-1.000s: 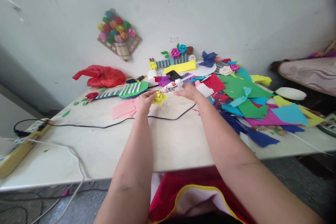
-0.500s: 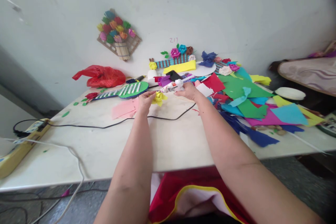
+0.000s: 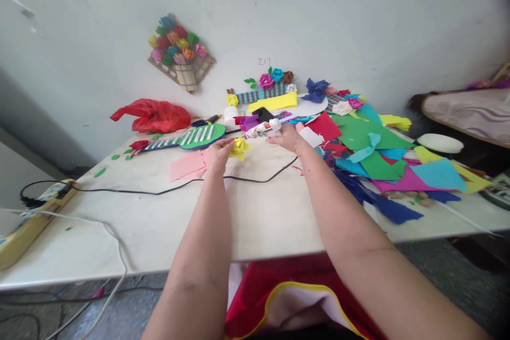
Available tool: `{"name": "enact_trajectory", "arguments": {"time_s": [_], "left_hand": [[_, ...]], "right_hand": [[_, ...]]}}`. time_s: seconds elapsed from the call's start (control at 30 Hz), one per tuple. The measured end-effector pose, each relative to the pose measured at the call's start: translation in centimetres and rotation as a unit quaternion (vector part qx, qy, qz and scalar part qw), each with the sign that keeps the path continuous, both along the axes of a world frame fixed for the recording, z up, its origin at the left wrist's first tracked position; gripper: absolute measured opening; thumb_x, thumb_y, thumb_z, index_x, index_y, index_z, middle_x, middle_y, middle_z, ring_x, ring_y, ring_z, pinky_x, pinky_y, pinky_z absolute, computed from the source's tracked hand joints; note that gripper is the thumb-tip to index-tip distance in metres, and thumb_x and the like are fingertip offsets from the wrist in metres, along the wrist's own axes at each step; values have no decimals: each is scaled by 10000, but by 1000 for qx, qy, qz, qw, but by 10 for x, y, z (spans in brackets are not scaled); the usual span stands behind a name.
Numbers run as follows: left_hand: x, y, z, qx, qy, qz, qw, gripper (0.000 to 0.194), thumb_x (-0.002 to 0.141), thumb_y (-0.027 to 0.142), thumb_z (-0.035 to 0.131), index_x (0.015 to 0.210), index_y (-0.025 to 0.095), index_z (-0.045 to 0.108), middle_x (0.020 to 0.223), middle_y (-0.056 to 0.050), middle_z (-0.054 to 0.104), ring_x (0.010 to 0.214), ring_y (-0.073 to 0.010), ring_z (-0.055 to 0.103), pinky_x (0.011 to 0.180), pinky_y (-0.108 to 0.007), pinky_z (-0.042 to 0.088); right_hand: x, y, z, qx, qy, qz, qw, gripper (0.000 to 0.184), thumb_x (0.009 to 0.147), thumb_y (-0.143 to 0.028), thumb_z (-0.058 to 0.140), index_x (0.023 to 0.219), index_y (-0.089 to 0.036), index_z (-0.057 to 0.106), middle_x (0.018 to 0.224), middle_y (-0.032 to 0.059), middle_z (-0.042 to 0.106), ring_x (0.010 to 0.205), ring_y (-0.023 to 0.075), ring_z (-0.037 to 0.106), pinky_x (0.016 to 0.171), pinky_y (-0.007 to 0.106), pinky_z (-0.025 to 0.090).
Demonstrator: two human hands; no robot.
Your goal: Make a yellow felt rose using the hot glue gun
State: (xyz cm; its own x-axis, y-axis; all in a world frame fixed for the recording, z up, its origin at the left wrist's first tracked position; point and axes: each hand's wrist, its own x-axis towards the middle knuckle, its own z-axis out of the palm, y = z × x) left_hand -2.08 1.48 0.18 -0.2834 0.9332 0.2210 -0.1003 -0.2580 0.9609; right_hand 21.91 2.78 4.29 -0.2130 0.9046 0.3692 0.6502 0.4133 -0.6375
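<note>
My left hand (image 3: 220, 155) pinches a yellow crepe-paper flower (image 3: 240, 149) between thumb and fingertips, held just above the white table. A little to the right, my right hand (image 3: 287, 138) is closed on a white glue gun (image 3: 274, 125); the fingers hide much of its body. A black cord (image 3: 255, 180) runs across the table to below this hand. Pink paper sheets (image 3: 189, 166) lie under and left of my left hand. Beyond it sits a green guitar-shaped craft (image 3: 202, 136) with white strips.
Coloured paper scraps (image 3: 374, 133) are heaped on the right. A red plastic bag (image 3: 157, 116) sits at the back left. A yellow power strip (image 3: 35, 218) lies at the left edge. Along the wall stand a small flowered fence craft (image 3: 263, 94) and a yellow paper roll (image 3: 274, 102).
The yellow flower has turned slightly and moved a little up and left with my left hand. My right hand and the glue gun have shifted slightly to the right.
</note>
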Motion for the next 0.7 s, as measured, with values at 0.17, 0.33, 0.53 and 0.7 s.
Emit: {"name": "enact_trajectory", "arguments": {"time_s": [0.17,0.33,0.53,0.7], "left_hand": [[0,2,0,6,-14,13,1000,386,456,367,796,779,158,760,736,-53,720,673,-194,654,693,-332,520],[0,1,2,20,-24,23,999,428,447,402,807,789,150,754,742,-63,712,696,-199,656,710,-338,516],[2,-2,6,35,-79,-2,996,535,418,465,841,836,142,757,738,-74,712,775,-240,682,727,-360,531],[4,-3,8,42,-92,-24,995,528,445,456,848,867,149,767,742,-76,723,798,-247,695,709,-344,532]], "right_hand": [[0,1,-4,3,4,-53,999,304,763,-344,687,946,-106,733,911,115,748,895,250,682,763,307,476],[-8,-7,-7,-1,-83,-131,988,392,802,-431,675,1100,-184,736,1067,135,747,1031,308,675,836,364,498],[-19,-15,-16,-19,-223,-101,969,447,856,-384,568,1286,-292,646,1165,84,733,1088,298,669,888,387,504],[-28,-13,-25,-18,-315,-36,948,549,872,-293,498,1414,-231,550,1363,132,627,1248,296,582,1040,407,424]]}}
